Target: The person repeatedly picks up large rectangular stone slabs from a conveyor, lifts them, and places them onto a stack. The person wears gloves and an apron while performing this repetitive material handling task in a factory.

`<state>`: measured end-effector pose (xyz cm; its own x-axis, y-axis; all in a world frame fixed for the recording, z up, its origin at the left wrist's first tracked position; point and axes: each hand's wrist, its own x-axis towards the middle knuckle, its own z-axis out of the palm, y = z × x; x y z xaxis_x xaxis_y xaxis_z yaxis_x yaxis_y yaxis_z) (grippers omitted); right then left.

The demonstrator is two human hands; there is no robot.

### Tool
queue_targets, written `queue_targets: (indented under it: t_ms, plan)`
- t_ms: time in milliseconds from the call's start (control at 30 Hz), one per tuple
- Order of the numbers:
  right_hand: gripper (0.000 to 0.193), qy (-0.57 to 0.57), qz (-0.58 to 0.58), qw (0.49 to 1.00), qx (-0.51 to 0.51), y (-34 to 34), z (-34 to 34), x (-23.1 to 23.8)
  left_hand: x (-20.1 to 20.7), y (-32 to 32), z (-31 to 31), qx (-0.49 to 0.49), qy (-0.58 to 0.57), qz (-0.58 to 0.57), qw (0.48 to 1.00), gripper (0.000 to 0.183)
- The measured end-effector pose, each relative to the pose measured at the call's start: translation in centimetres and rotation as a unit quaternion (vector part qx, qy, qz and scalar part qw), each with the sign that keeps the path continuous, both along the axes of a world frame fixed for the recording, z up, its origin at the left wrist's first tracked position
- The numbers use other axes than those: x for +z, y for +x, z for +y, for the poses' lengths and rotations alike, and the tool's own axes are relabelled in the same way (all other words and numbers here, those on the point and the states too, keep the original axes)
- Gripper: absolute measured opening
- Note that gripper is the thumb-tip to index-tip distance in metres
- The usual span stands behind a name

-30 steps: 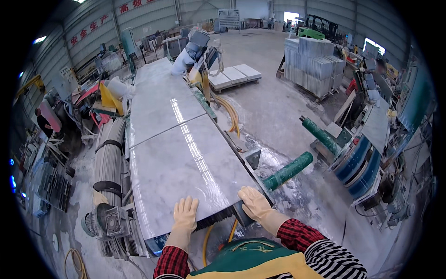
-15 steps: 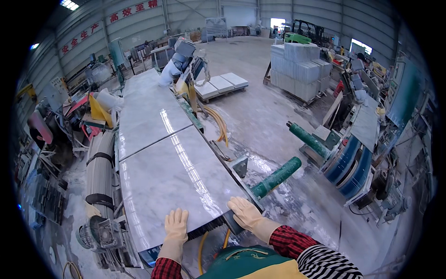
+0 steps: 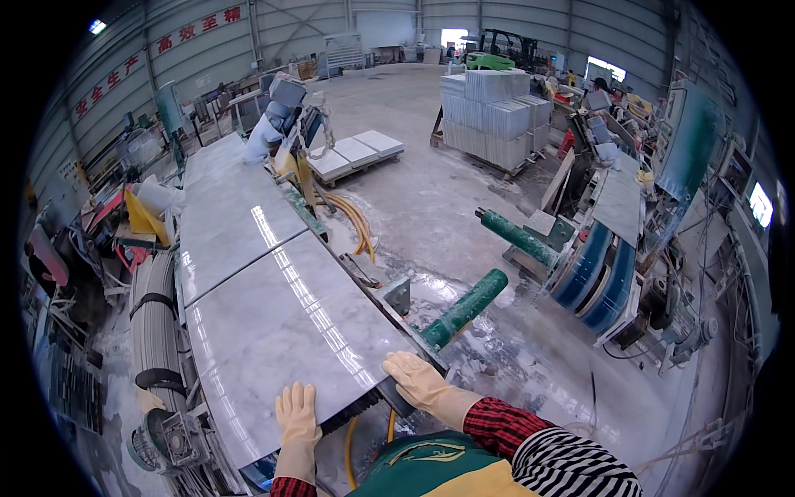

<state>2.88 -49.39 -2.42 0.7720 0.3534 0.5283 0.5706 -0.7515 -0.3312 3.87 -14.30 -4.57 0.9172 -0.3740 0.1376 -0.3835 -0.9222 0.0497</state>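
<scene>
The gloved left hand (image 3: pixel 296 416) lies open on the near edge of a glossy pale slab (image 3: pixel 248 340), left of centre in the lower frame. The gloved right hand (image 3: pixel 416 383), also open, rests at the slab's right corner, near a green cylinder (image 3: pixel 465 309).

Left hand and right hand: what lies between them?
In the head view, the near edge of the marbled slab runs between the left hand and the right hand; a dark, jagged strip shows just below it.
</scene>
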Motion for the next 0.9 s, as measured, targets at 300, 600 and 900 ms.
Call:
queue_targets:
  t_ms: [300,600,900]
  plan:
    - [0.035,-0.003,-0.008,1.000,-0.016,-0.4,0.5,0.4,-0.9,-0.2,0.3,-0.020,-0.020,-0.043,0.999,0.094]
    - [0.033,-0.008,0.004,1.000,-0.010,-0.6,0.2,0.3,-0.8,-0.5,0.2,-0.025,-0.020,-0.048,0.998,0.098]
    - [0.033,-0.036,-0.002,0.999,-0.014,-0.8,0.0,0.0,-1.2,-0.7,0.3,-0.019,-0.002,-0.038,0.999,0.104]
